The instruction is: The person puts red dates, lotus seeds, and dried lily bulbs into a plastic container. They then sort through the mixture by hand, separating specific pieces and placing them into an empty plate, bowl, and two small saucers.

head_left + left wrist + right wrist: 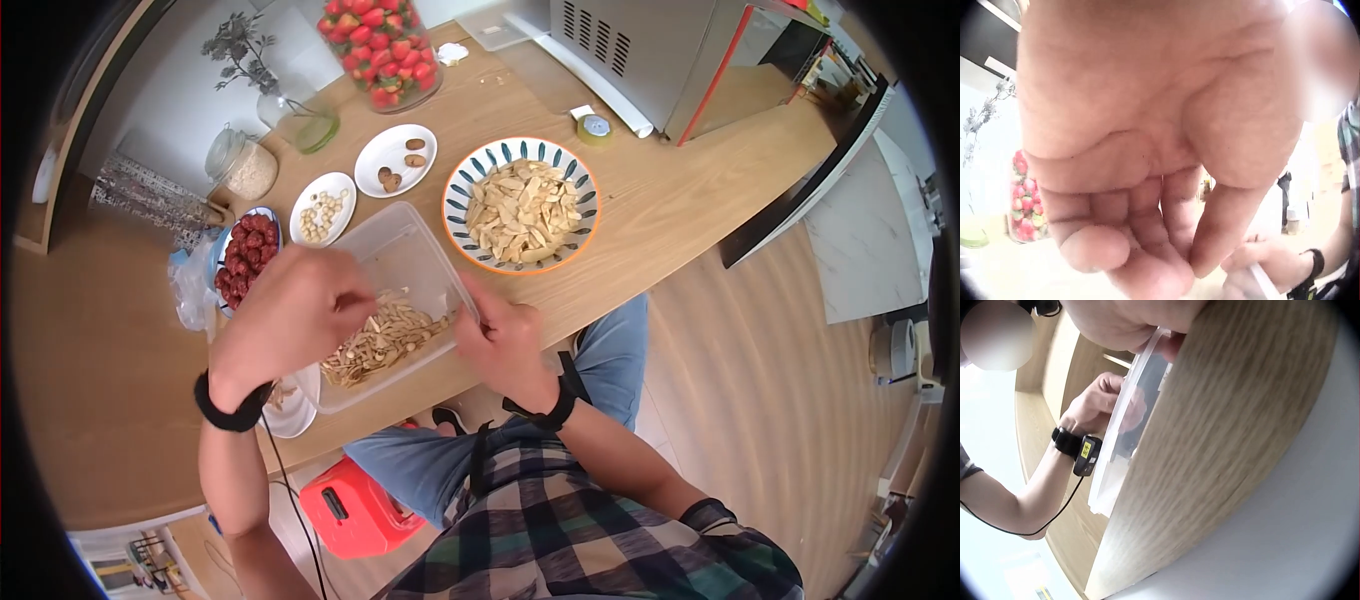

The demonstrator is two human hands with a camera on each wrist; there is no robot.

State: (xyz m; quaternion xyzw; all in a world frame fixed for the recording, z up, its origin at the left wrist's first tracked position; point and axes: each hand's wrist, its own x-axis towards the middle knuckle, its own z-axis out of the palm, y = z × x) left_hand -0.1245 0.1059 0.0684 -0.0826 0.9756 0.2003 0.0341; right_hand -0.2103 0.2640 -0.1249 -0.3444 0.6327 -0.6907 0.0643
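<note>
A clear plastic tub (430, 250) holds thin, pale tan dried slivers (385, 345) and stands tilted at the table's front edge. My right hand (505, 338) grips its near right rim, thumb and fingers on either side of the wall. Over the tub's left side hangs my left hand (300, 300), wearing a black wrist strap. Its fingers (1147, 269) curl in and the thumb meets them; no item shows between them. A white plate (298, 425) with a few slivers sits partly hidden under the tub's left corner.
Behind the tub are a striped bowl (453, 215) of pale dried slices, white plates of pale beads (322, 215) and brown nuts (388, 178), and red dates (245, 255). A strawberry jar (380, 60), glass vase (300, 125), grain jar (245, 165), tape roll (594, 128) and microwave (640, 60) stand farther back.
</note>
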